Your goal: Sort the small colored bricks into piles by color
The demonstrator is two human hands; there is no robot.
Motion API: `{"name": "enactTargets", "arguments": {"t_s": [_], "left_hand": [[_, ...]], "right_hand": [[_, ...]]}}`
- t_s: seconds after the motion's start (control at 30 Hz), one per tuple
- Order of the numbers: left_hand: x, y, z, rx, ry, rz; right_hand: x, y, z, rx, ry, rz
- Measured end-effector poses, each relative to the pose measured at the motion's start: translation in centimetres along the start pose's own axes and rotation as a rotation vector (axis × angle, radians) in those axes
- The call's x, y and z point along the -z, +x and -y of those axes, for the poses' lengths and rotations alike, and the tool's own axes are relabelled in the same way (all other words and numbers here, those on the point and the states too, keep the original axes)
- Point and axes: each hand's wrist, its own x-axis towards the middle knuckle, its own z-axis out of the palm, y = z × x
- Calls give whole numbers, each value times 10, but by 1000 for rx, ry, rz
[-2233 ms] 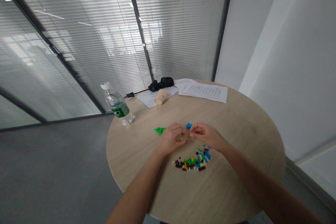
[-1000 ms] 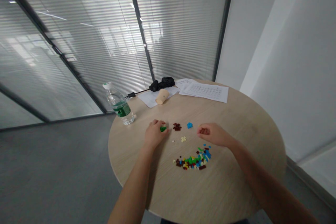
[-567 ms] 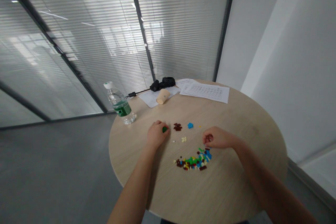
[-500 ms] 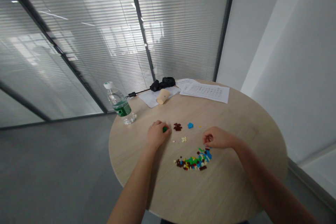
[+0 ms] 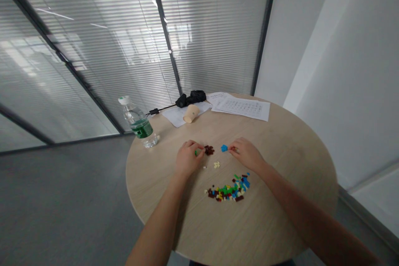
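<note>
My left hand [image 5: 187, 158] rests on the table, its fingers curled around some green toy bricks [image 5: 196, 152]. Its thumb and forefinger come together at the edge of a small brown brick pile [image 5: 209, 150]; whatever lies between the tips is too small to make out. Across from it, my right hand [image 5: 247, 153] has its fingers pinched at a little blue brick cluster [image 5: 224, 148], and anything inside the pinch is hidden. Cream bricks [image 5: 216, 165] lie between the hands, slightly nearer me. Closer still is a curved heap of mixed bricks [image 5: 230, 190].
A clear water bottle [image 5: 141, 126] stands at the left table edge. Toward the back are a tipped paper cup [image 5: 190, 114], a black bundled item [image 5: 196, 97] with a cable, and printed sheets [image 5: 246, 108]. The round table [image 5: 280, 216] stands near blinds and a white wall.
My right hand has moved from beside the mixed heap up and left to the blue cluster. My left fingertips have shifted slightly to the brown pile. The view has shifted slightly.
</note>
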Motion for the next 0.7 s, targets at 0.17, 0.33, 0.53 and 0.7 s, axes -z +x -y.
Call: {"name": "enactTargets", "arguments": {"t_s": [0.17, 0.33, 0.53, 0.7], "left_hand": [[-4, -1, 0, -31, -18, 2], [-5, -1, 1, -33, -17, 11], [-5, -1, 0, -24, -25, 23], [-4, -1, -1, -31, -23, 31]], "right_hand": [[-11, 7, 4, 33, -85, 26], [-8, 6, 7, 9, -98, 14], [-6, 5, 5, -14, -78, -1], [-8, 3, 4, 47, -93, 5]]}}
